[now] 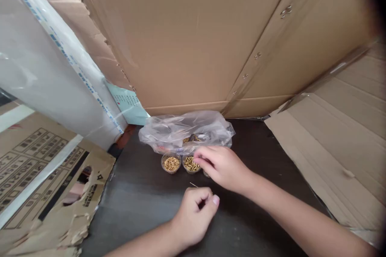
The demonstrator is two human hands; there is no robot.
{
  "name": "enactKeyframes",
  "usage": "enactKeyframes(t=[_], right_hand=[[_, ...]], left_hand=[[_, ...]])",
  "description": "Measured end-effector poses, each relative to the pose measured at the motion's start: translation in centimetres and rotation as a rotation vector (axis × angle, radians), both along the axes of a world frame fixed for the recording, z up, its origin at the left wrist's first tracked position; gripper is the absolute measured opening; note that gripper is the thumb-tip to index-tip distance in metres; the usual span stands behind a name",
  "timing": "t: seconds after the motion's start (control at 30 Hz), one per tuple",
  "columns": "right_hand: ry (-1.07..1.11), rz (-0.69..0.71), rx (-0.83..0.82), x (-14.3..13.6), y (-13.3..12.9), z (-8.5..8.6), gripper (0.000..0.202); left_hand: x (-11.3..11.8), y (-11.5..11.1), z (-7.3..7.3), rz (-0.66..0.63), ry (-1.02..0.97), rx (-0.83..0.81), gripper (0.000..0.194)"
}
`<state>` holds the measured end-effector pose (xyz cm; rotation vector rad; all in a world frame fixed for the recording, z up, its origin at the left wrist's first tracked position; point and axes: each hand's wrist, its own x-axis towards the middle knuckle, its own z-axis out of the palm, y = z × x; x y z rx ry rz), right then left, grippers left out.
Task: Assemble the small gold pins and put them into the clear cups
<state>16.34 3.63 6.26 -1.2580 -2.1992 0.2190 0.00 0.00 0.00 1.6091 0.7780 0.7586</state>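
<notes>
My left hand is closed just above the dark table, its thumb resting along the curled fingers. A thin, light-coloured metal pin sticks out from its far side. My right hand is over the right side of a clear cup of small brass-coloured tubes, thumb and forefinger pinched together. Whatever is between those fingertips is too small to make out. Left of that cup stands another clear cup of small gold-coloured pieces. A third container is mostly hidden beneath my right hand.
Behind the cups lies a crumpled clear plastic bag with more brass-coloured pieces showing through. Tall cardboard closes off the back of the dark table. Cardboard panels flank it, a printed box on the left and a plain sheet on the right.
</notes>
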Motion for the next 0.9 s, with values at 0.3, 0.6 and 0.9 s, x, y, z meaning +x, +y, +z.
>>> enactKeyframes(t=[0.3,0.6,0.9], right_hand=[[0.587,-0.073,0.183,-0.3,-7.4,-6.8,0.009],[0.595,0.051,0.15,0.7,-8.1,-7.1,0.008],[0.568,0.062,0.187,0.6,-8.1,-7.0,0.015]], left_hand=[[-0.5,-0.9,1.4,0.04,-0.033,-0.145,0.029],[-1.5,-0.8,1.3,-0.012,-0.015,0.184,0.01],[-1.9,-0.5,1.5,0.036,0.015,0.301,0.007]])
